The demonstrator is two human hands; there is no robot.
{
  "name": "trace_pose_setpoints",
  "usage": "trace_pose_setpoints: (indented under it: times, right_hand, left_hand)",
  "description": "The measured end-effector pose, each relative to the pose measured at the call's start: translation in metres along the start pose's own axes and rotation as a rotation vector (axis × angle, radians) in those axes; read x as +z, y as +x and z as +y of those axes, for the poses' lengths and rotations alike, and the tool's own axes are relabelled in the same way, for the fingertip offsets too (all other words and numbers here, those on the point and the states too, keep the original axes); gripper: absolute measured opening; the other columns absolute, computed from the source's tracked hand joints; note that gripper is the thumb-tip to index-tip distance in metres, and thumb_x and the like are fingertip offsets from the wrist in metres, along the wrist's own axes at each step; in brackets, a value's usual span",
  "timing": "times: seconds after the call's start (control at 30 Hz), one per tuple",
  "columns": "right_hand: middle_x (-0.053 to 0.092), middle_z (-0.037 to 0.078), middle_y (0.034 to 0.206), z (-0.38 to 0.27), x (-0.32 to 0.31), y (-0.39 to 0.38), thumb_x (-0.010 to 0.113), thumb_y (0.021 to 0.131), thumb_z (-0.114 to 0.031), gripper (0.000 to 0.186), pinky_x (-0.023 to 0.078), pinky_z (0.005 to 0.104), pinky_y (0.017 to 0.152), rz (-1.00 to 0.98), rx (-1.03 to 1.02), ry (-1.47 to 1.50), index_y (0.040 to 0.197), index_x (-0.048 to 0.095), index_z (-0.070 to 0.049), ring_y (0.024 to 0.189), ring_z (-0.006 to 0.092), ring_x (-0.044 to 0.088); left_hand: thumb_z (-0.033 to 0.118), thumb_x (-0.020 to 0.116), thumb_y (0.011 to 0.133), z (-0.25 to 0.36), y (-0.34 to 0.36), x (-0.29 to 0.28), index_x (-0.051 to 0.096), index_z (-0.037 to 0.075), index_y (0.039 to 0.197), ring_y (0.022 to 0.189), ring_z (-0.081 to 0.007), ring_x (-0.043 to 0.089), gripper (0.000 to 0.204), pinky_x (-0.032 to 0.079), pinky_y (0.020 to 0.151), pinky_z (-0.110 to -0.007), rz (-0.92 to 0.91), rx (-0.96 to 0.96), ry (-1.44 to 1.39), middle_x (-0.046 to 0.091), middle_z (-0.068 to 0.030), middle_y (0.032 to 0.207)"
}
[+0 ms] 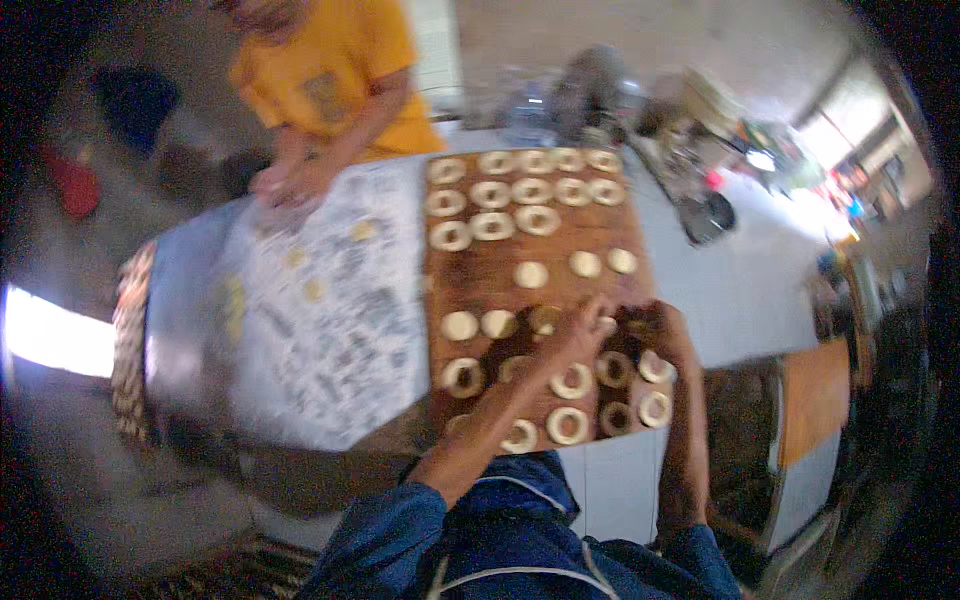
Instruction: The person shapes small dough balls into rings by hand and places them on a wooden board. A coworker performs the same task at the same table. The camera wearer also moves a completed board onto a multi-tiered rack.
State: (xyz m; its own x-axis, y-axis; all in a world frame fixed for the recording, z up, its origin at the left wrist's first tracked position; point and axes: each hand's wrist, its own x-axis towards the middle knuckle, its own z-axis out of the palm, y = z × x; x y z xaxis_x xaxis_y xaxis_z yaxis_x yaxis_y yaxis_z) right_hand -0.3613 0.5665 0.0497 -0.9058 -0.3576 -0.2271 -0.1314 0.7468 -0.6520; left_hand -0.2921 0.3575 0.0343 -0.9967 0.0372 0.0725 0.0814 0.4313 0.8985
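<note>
Both my hands are close together over the right middle of a brown wooden board, slightly blurred. Fingers of my left hand close on a small pale piece of dough. Beside it, my right hand is bent inward; shadow and blur hide its fingertips. Rings of pale dough lie in rows on the far part of the board. More dough rings lie on the near part, below my forearms. Between them are several flat round dough pieces, some under my left arm's shadow.
Left of the board, a patterned whitish sheet covers the table, with small yellowish bits on it. Across the table stands a person in a yellow shirt, hands together over the sheet. A clear plastic container and a dark pan stand beyond the board.
</note>
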Motion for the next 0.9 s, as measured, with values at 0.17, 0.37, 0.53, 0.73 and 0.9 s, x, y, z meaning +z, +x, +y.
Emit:
trace_pose_setpoints:
  times: [0.17, 0.37, 0.53, 0.73, 0.9]
  right_hand:
    - [0.073, 0.013, 0.105, -0.066, 0.068, -0.039, 0.071, 0.077, 0.002, 0.03, 0.056, 0.0334, 0.076, -0.172, -0.059, 0.315, 0.107, 0.071, 0.0, 0.091, 0.0257, 0.071]
    - [0.067, 0.019, 0.11, -0.226, 0.228, -0.064, 0.068, 0.073, 0.002, 0.036, 0.051, 0.0444, 0.09, -0.293, -0.411, 0.147, 0.11, 0.069, -0.002, 0.107, 0.038, 0.062]
    - [0.062, 0.02, 0.085, -0.241, 0.324, -0.051, 0.072, 0.077, -0.011, 0.02, 0.044, 0.0515, 0.088, 0.065, -0.626, -0.32, 0.09, 0.064, 0.002, 0.086, 0.0429, 0.059]
    - [0.069, 0.013, 0.082, -0.273, 0.296, -0.055, 0.083, 0.076, -0.02, 0.031, 0.055, 0.0431, 0.07, -0.415, -0.27, -0.011, 0.091, 0.062, -0.001, 0.076, 0.0276, 0.069]
    - [0.069, 0.018, 0.092, -0.291, 0.301, -0.084, 0.078, 0.083, -0.003, 0.048, 0.059, 0.0324, 0.077, -0.358, -0.062, 0.645, 0.114, 0.041, -0.002, 0.09, 0.0232, 0.07]
  left_hand:
    - [0.004, 0.071, 0.081, -0.031, -0.147, -0.118, 0.065, 0.004, 0.108, 0.099, -0.0318, 0.065, 0.028, 0.052, 0.085, -0.039, 0.344, -0.024, -0.163, 0.066, -0.0164, 0.1]
    - [0.013, 0.073, 0.08, -0.091, -0.284, -0.252, 0.07, 0.009, 0.101, 0.106, -0.0316, 0.06, 0.021, 0.041, 0.101, -0.047, 0.55, -0.458, 0.378, 0.067, -0.0079, 0.1]
    - [0.011, 0.072, 0.086, -0.111, -0.303, -0.264, 0.066, 0.005, 0.107, 0.103, -0.0325, 0.059, 0.022, 0.046, 0.09, -0.044, 0.738, -0.379, 1.006, 0.066, -0.0123, 0.096]
    - [0.02, 0.071, 0.092, -0.118, -0.295, -0.241, 0.067, 0.003, 0.113, 0.092, -0.0237, 0.067, 0.028, 0.053, 0.083, -0.036, 0.504, -0.334, -0.021, 0.068, -0.0118, 0.102]
    - [0.023, 0.072, 0.088, -0.109, -0.283, -0.247, 0.074, 0.006, 0.103, 0.089, -0.0218, 0.067, 0.024, 0.052, 0.078, -0.035, 0.495, -0.339, -0.428, 0.072, -0.0104, 0.095]
